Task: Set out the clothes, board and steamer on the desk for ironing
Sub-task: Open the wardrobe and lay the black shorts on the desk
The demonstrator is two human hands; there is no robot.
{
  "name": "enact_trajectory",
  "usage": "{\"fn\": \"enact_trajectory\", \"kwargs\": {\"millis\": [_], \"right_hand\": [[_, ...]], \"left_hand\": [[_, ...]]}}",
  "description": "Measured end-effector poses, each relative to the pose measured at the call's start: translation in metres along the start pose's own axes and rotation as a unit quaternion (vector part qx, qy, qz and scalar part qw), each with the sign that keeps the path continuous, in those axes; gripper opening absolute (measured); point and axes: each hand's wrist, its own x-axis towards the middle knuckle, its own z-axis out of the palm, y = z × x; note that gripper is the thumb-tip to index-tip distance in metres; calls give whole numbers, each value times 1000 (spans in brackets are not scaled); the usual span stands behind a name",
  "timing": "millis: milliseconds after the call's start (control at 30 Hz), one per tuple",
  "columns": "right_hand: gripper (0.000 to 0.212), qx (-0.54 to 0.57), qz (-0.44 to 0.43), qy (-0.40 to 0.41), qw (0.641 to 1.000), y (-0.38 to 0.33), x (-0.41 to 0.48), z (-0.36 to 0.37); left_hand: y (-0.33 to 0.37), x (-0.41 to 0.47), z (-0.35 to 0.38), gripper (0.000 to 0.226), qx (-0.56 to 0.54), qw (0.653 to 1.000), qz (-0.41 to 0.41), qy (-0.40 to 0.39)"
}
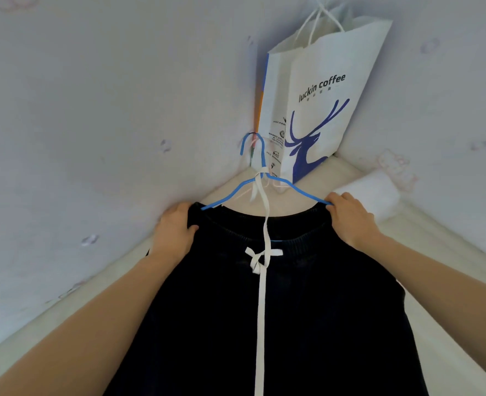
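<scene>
You hold a dark garment [293, 324] in front of you, in the corner where two pale walls [93, 110] meet. The garment is on a blue hanger [230, 195] made of thin wire. It spreads from the corner toward you and covers most of the white counter [424, 227]. I cannot tell if the cloth lies flat on the counter or hangs a little above it.

Your left hand [173, 232] is at the left end of the garment's ribbed band. Its grip is closed: the fingers curl round the edge of the cloth, with the thumb on the top side. Your right hand [350, 218] is at the right end of the band, where the wire arm of the hanger goes into the cloth. Its grip is also closed, and the fingertips pinch the band there, touching the wire.

The hook of the hanger points into the corner. I cannot tell if it hangs on something. A white drawstring [260, 310] is looped round the neck of the hanger, tied in a bow at the band, and runs down the middle of the garment.

Behind the hanger, a white paper bag [321, 110] with a blue deer and the words "luckin coffee" stands in the corner. A white roll [373, 195] lies against the right wall, just beside your right hand.
</scene>
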Motion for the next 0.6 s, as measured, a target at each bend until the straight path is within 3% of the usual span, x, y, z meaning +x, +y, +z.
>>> {"fn": "enact_trajectory", "kwargs": {"millis": [300, 600], "right_hand": [[25, -84, -11, -22, 996, 1, -5, 10], [32, -271, -64, -33, 960, -6, -21, 17]], "left_hand": [[4, -26, 15, 56, 89, 995, 18, 42], [-11, -61, 31, 64, 127, 990, 41, 50]]}}
